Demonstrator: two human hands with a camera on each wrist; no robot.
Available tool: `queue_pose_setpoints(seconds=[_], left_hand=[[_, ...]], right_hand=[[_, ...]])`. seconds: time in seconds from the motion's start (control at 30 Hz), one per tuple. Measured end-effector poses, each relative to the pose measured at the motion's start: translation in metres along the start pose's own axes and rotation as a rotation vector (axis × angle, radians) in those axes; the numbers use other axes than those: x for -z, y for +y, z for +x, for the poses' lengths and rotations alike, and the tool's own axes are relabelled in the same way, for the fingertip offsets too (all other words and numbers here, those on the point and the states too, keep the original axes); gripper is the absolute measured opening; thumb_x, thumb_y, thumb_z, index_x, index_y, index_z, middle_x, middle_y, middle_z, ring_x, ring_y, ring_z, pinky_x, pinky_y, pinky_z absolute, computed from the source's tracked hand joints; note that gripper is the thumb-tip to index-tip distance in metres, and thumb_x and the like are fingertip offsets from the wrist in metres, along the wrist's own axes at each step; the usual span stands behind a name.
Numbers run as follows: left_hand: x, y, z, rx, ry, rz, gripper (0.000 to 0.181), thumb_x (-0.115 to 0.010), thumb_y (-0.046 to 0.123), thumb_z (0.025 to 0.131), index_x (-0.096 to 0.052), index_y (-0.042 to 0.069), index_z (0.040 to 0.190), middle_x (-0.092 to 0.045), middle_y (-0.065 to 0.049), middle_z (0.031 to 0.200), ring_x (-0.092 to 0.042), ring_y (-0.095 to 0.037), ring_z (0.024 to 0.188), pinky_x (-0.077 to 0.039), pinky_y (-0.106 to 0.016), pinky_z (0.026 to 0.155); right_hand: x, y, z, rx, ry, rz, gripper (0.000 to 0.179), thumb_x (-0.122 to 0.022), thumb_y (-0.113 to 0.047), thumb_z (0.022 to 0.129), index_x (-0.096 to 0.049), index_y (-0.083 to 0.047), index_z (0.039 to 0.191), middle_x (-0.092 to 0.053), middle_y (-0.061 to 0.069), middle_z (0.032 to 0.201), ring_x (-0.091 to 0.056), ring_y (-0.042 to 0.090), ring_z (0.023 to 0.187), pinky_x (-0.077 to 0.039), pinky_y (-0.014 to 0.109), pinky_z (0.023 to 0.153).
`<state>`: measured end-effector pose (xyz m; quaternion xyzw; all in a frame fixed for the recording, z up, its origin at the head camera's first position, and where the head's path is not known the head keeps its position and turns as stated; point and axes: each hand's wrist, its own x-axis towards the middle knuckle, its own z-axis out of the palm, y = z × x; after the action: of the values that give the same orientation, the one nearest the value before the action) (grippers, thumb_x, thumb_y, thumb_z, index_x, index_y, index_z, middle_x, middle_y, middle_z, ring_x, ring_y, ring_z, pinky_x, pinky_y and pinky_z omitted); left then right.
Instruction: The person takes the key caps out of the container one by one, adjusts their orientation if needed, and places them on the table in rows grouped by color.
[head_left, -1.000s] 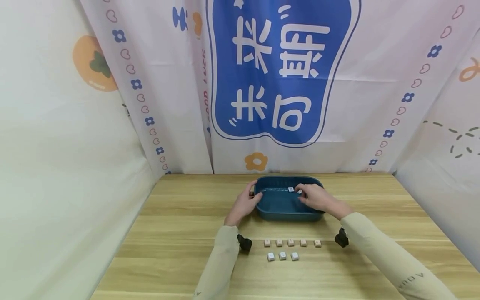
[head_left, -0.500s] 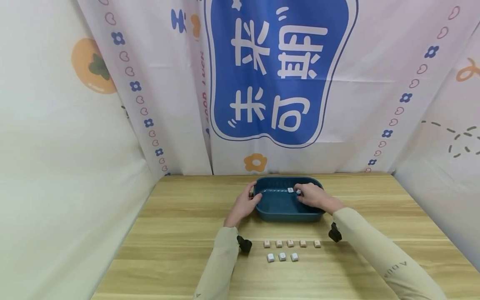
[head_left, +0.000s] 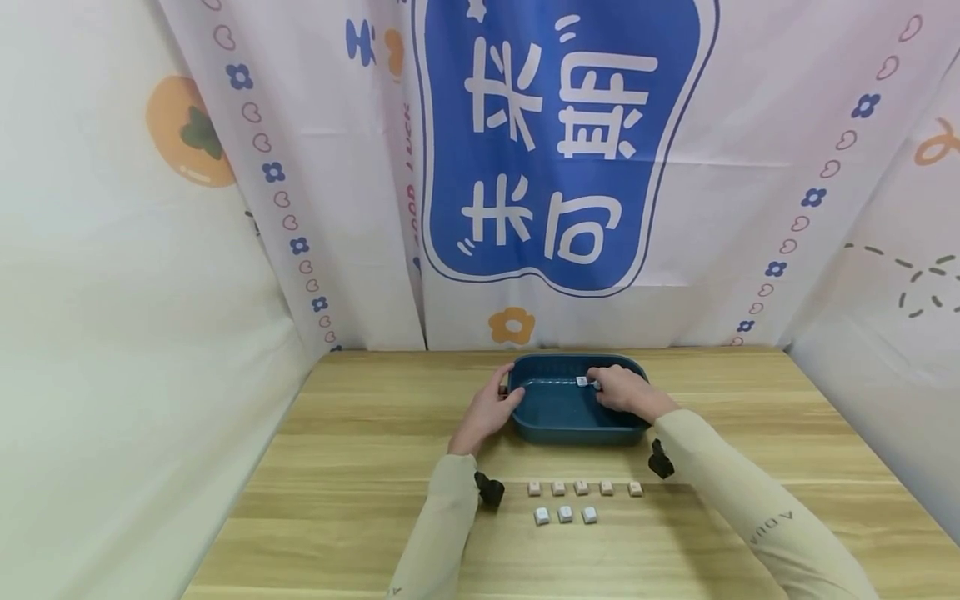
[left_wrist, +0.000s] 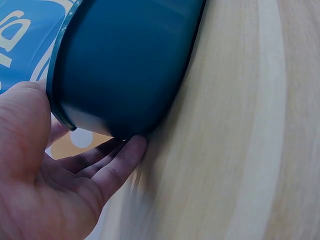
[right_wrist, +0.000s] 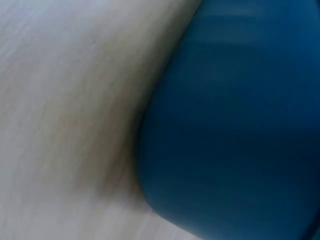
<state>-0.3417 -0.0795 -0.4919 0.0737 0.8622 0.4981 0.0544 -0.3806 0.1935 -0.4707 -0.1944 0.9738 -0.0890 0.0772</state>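
Observation:
A dark blue-green plastic basin [head_left: 570, 435] stands at the back of the wooden table. My left hand [head_left: 489, 408] holds its left end, thumb over the rim; in the left wrist view the fingers [left_wrist: 122, 162] lie against the outer wall. Inside the basin, my right hand [head_left: 622, 390] pinches a small white keycap [head_left: 597, 385], mostly covered by the fingertips. Another white keycap [head_left: 582, 381] lies just left of it on the basin floor. The right wrist view has only the basin's outside [right_wrist: 225, 130], with the hand out of sight.
In front of the basin, several pale pinkish keycaps [head_left: 582, 488] form a row on the table [head_left: 360, 500]. Three white keycaps [head_left: 566, 514] form a shorter row nearer me. A printed curtain [head_left: 465, 317] hangs behind the table's back edge.
My right hand's fingers have closed round one keycap in the basin, and the right forearm has shifted a little left. The left hand stays on the basin.

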Motion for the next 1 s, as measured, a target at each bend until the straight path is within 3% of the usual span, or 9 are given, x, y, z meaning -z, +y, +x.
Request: queue_pose_setpoints(seconds=[0.33, 0.8, 1.0], left_hand=[[0.001, 0.001, -0.002, -0.012, -0.002, 0.01, 0.058, -0.054, 0.039, 0.1, -0.032, 0.031, 0.153, -0.052, -0.017, 0.142, -0.054, -0.031, 0.126, -0.047, -0.051, 0.1], [-0.001, 0.0, -0.001, -0.008, 0.003, 0.008, 0.058, -0.054, 0.038, 0.1, -0.031, 0.032, 0.153, -0.054, -0.016, 0.139, -0.055, -0.03, 0.123, -0.049, -0.049, 0.097], [0.0, 0.0, -0.001, -0.012, 0.005, 0.003, 0.058, -0.054, 0.037, 0.1, -0.031, 0.03, 0.154, -0.055, -0.016, 0.138, -0.056, -0.029, 0.121, -0.049, -0.048, 0.096]], right_hand=[[-0.002, -0.003, 0.004, -0.004, -0.018, -0.048, 0.033, -0.057, -0.007, 0.094, -0.06, -0.003, 0.127, -0.068, 0.018, 0.117, -0.06, 0.018, 0.077, -0.054, 0.042, 0.077], [0.001, -0.002, 0.009, 0.005, -0.043, -0.062, 0.024, -0.051, -0.003, 0.097, -0.062, -0.004, 0.117, -0.068, 0.015, 0.107, -0.055, 0.019, 0.074, -0.05, 0.036, 0.071], [0.0, 0.002, 0.011, -0.028, -0.036, -0.063, 0.021, -0.051, -0.005, 0.097, -0.06, -0.006, 0.116, -0.067, 0.013, 0.098, -0.056, 0.018, 0.072, -0.05, 0.035, 0.069]])
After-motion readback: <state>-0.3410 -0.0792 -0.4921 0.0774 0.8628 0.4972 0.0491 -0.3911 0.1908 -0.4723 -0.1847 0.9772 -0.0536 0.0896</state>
